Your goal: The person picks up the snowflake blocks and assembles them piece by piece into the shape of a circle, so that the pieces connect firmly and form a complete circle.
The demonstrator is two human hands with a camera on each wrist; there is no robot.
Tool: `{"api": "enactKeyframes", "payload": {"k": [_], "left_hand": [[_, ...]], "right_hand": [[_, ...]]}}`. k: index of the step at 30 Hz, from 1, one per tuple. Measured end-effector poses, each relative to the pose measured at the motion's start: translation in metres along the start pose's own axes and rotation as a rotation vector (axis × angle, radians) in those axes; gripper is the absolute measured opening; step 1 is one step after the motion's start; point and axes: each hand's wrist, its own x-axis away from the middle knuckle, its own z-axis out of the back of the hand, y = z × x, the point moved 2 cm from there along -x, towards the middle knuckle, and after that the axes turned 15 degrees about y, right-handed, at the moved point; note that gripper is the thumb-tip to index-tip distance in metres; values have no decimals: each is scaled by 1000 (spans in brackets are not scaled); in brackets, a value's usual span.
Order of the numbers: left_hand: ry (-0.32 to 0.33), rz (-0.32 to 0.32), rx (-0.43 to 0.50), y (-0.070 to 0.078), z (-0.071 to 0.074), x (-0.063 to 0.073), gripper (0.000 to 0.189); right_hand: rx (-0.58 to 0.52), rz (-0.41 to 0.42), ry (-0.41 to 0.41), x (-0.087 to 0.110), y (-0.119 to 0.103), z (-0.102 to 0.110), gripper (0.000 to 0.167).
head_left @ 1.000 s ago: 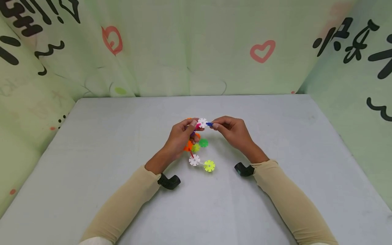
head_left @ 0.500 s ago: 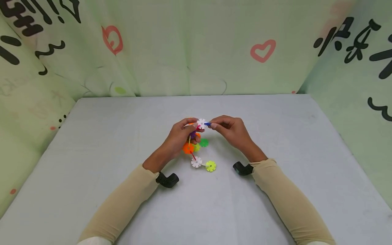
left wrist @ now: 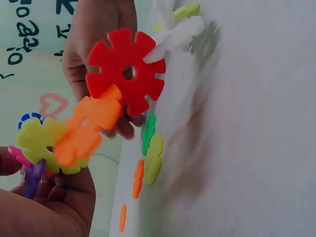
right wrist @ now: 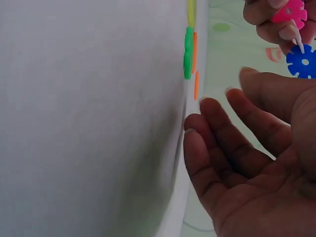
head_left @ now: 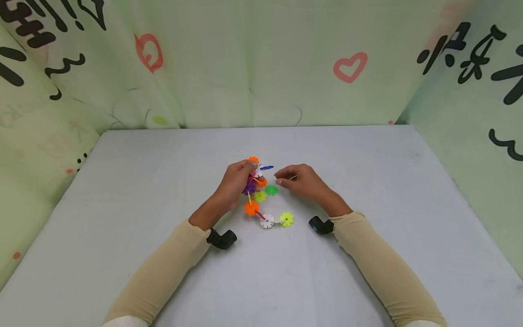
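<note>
My left hand grips a chain of notched plastic flower discs by its upper part. A blue disc juts out at the top end, joined to a white one. Below the fingers run a purple disc, a yellow one, an orange one, a red one, then a white disc and a yellow end disc. A pink disc shows between the left fingers in the right wrist view. My right hand, fingers apart and loosely bent, holds nothing, just right of the blue disc.
Loose discs lie on the white table near the left hand: a green one, a yellow-green one and two orange ones. Black wrist cameras sit at both cuffs. A pale green curtain stands behind the table.
The right hand has let go of the blue disc, which now stays on the white disc, and moved slightly down. The left hand has turned and drawn a little left with the chain.
</note>
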Motion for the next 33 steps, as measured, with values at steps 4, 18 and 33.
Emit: {"api": "enactKeyframes", "payload": {"k": [4, 18, 33], "left_hand": [[-2, -6, -23, 0, 1, 0, 37], [-24, -51, -67, -3, 3, 2, 54], [-36, -88, -79, -9, 0, -1, 42]], "right_hand": [[56, 33, -95, 0, -4, -8, 26], [148, 37, -163, -1, -8, -13, 23], [-370, -88, 156, 1, -7, 17, 22]]}}
